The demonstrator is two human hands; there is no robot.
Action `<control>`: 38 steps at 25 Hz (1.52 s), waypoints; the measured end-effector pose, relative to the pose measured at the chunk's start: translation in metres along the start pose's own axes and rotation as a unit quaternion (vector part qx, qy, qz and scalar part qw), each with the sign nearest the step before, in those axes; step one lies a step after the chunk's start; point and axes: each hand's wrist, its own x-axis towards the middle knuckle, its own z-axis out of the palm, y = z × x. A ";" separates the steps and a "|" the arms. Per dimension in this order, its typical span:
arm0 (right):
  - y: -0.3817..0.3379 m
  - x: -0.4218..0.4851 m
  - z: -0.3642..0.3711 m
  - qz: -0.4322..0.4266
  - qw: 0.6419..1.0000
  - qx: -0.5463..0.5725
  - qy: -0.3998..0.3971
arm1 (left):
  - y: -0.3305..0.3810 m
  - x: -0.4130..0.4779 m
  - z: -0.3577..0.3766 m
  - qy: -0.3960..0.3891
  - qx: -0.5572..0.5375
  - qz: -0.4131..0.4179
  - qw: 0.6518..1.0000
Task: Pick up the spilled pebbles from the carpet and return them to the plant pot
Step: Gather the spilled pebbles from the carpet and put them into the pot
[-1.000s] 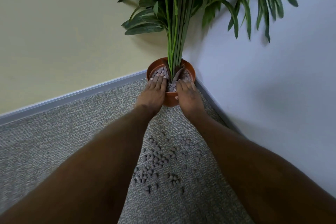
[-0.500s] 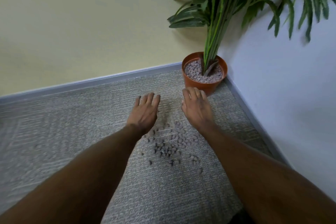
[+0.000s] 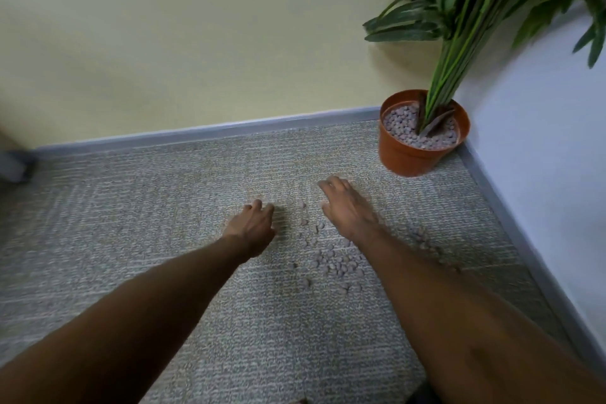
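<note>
spilled pebbles (image 3: pixel 331 261) on carpet (image 3: pixel 131 213), between both hands, nearer than fingers (image 3: pixel 328 185)

- Carpet (image 3: pixel 131 239): grey woven cloth, coarse ribbed texture, matt.
- Plant pot (image 3: pixel 403 157): orange-brown, smooth, faint sheen, plastic by the look.
- Pebbles (image 3: pixel 331 262): pale grey-brown, rounded, dull and rough.
- Walls (image 3: pixel 196 43): smooth matt paint.
- Skirting (image 3: pixel 210 131): grey, smooth, slightly glossy.
- Leaves (image 3: pixel 410 23): dark green, lightly glossy.
</note>
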 end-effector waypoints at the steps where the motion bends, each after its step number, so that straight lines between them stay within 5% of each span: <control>1: -0.001 0.004 0.005 0.004 1.000 0.023 -0.016 | 0.003 0.004 0.004 -0.007 -0.034 -0.014 0.999; 12: -0.006 0.021 0.016 0.052 0.991 0.099 -0.075 | 0.010 0.020 0.020 0.096 -0.243 -0.104 0.960; 22: 0.003 -0.003 0.001 -0.016 0.971 0.142 -0.193 | 0.043 0.058 0.009 0.041 -0.202 0.065 0.976; 27: -0.006 -0.013 -0.002 0.019 0.961 0.094 -0.258 | 0.029 0.046 0.011 0.025 -0.200 0.075 0.977; 34: -0.027 -0.013 0.010 0.064 0.970 0.137 -0.190 | 0.031 0.023 0.022 -0.015 -0.215 0.050 0.975; 38: -0.034 -0.015 0.012 0.061 0.967 0.174 -0.174 | 0.057 0.015 0.031 0.036 -0.242 -0.004 0.970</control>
